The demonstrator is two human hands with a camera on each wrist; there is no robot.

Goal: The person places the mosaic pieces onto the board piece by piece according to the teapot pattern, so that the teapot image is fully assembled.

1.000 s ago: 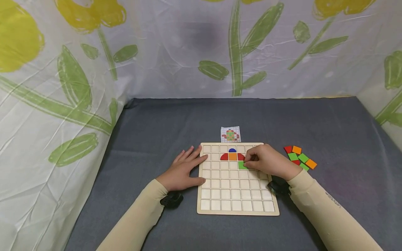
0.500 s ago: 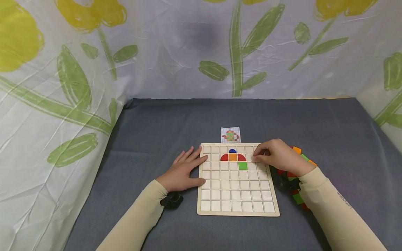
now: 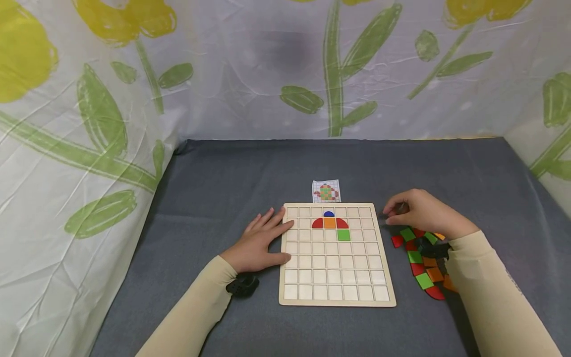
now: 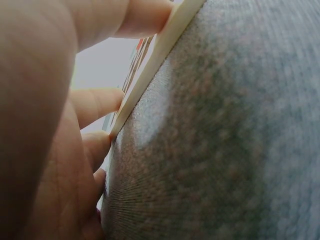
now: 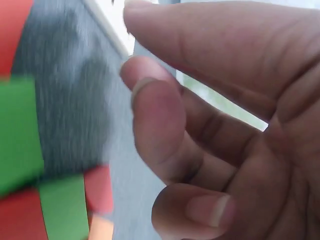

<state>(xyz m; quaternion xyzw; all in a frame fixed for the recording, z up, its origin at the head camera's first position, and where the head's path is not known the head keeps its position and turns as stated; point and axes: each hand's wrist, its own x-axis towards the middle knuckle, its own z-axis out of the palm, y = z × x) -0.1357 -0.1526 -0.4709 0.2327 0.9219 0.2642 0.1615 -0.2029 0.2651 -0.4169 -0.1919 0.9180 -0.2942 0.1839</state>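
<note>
A wooden grid board lies on the grey cloth. In its upper part sit a blue half-round piece, an orange square flanked by a red rounded piece on each side, and a green square. My left hand rests with spread fingers against the board's left edge; the left wrist view has the fingertips touching that edge. Off the board's upper right, above the cloth, my right hand hangs with loosely bent fingers. Nothing shows between thumb and fingertips in the right wrist view.
Loose red, green and orange tiles lie right of the board, partly hidden under the right hand and wrist. A small printed card with a coloured grid pattern touches the board's top edge. A painted curtain stands behind the table.
My right hand has let go of the green square, which stays in the grid, and moved right, off the board to above the loose tiles. The left hand has stayed in place.
</note>
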